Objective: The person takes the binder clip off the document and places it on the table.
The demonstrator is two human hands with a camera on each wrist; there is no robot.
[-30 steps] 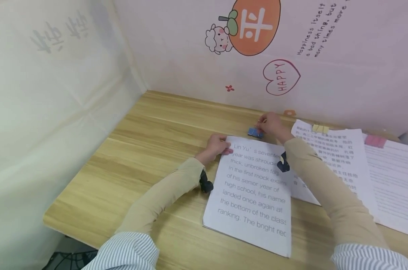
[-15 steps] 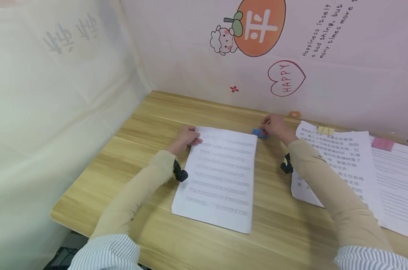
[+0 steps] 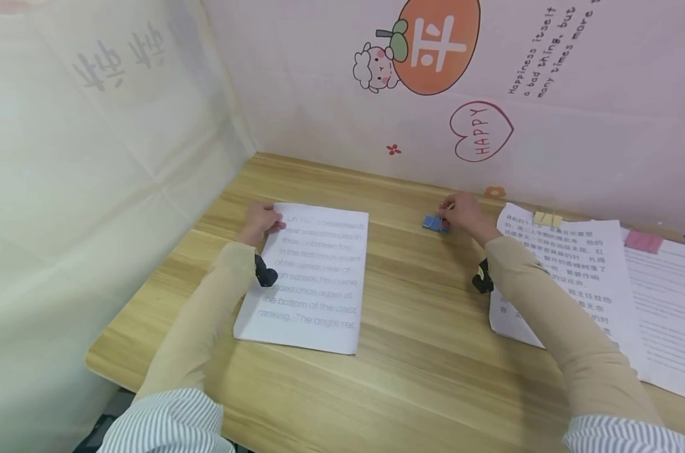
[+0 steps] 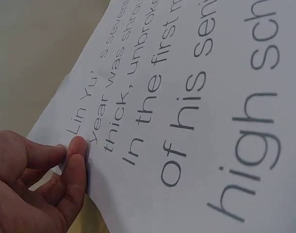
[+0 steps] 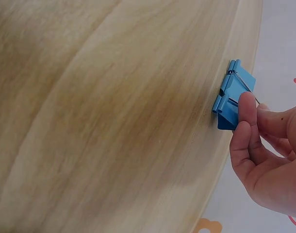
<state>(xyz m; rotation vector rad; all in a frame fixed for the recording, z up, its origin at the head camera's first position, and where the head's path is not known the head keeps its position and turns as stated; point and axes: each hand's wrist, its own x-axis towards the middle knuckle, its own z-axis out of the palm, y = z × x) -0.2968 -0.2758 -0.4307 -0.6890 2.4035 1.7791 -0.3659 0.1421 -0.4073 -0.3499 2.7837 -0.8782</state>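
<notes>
A stack of white paper printed with large English text lies on the left half of the wooden table. My left hand pinches its upper left corner, thumb and fingers around the edge, as the left wrist view also shows on the paper. Farther right, near the back edge, my right hand holds a blue binder clip. In the right wrist view the fingers pinch the clip at its wire handles, which the fingers partly hide. Nothing is between the clip's jaws.
To the right lies a stack of paper with Chinese text, held by a yellow binder clip. Beside it is a ruled stack with a pink clip. A printed curtain stands behind the wooden table.
My left hand has moved the English-text stack leftward and slightly back, away from the right-hand papers. My right hand stays near the back edge with the blue binder clip.
</notes>
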